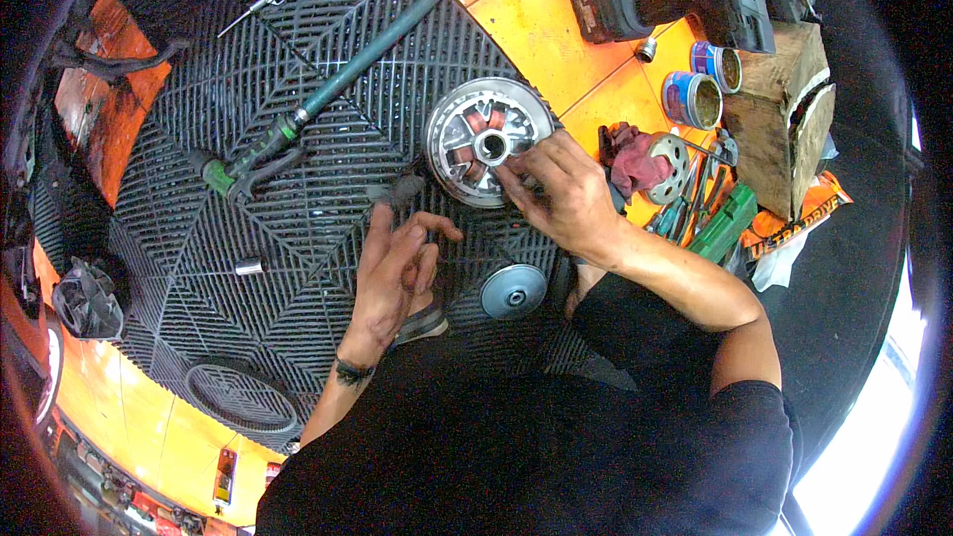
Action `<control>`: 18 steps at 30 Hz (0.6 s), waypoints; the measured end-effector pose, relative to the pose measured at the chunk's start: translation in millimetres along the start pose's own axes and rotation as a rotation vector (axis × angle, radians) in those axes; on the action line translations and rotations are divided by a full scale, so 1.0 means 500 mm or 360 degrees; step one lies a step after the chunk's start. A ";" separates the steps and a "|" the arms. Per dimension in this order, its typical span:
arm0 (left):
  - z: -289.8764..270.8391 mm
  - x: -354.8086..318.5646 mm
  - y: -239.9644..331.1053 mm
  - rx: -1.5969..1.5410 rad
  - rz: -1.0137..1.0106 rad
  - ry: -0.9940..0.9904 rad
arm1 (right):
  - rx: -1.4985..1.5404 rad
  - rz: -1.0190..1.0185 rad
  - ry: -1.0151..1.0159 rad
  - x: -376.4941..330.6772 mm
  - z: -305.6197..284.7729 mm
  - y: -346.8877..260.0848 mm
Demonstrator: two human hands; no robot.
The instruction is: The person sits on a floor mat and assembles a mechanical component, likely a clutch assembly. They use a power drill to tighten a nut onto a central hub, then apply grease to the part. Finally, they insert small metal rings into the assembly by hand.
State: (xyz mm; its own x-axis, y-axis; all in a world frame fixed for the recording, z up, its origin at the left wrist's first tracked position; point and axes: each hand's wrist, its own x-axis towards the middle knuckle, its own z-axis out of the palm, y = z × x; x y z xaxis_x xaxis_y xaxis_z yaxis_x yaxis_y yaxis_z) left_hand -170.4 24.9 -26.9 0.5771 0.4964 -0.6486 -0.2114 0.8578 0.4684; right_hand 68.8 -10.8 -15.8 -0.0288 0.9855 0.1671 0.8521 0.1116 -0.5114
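A round metal variator pulley point(465, 182) lies on the black mat, its face up, with brownish-red blocks seated around a central hub. My right hand point(564, 191) reaches over its lower right side. Thumb and fingertips are pinched together above the pulley's inner part; whatever they hold is hidden. To the lower left, my left hand point(392, 273) is held off the pulley, fingers apart and partly bent, with nothing visible in them. A dark blurred shape point(399, 191) is just beyond its fingertips. Nearer to me lies a smooth grey metal disc point(513, 292) with a small central hole.
A green-handled air gun point(260, 151) on a hose crosses the mat, left of the pulley. A socket point(250, 266) and a drive belt point(241, 397) lie left. At right are a cordless impact wrench point(685, 0), open tins point(692, 99), red cloth point(640, 164) and a wooden block point(779, 124).
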 end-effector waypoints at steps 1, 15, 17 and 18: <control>0.000 0.002 0.002 -0.0008 0.0000 0.0000 | 0.0011 0.0005 -0.0006 -0.002 0.000 0.001; -0.007 0.000 -0.008 -0.0822 -0.0120 -0.0364 | 0.0212 -0.0487 -0.0402 -0.019 0.019 -0.119; -0.020 0.007 -0.015 -0.0773 -0.0172 -0.0426 | 0.0120 -0.0502 -0.0433 -0.013 0.013 -0.110; -0.024 0.007 -0.022 -0.0729 -0.0163 -0.0418 | 0.0097 -0.0480 -0.0427 -0.005 0.007 -0.105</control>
State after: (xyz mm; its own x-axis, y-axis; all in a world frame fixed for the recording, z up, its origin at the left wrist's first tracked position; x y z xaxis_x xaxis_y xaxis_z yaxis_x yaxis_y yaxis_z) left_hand -175.7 18.9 -41.6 0.7784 0.4075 -0.4776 -0.4324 0.8995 0.0626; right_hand 22.3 -18.9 7.6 -0.4150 0.9048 0.0959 0.7520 0.4004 -0.5235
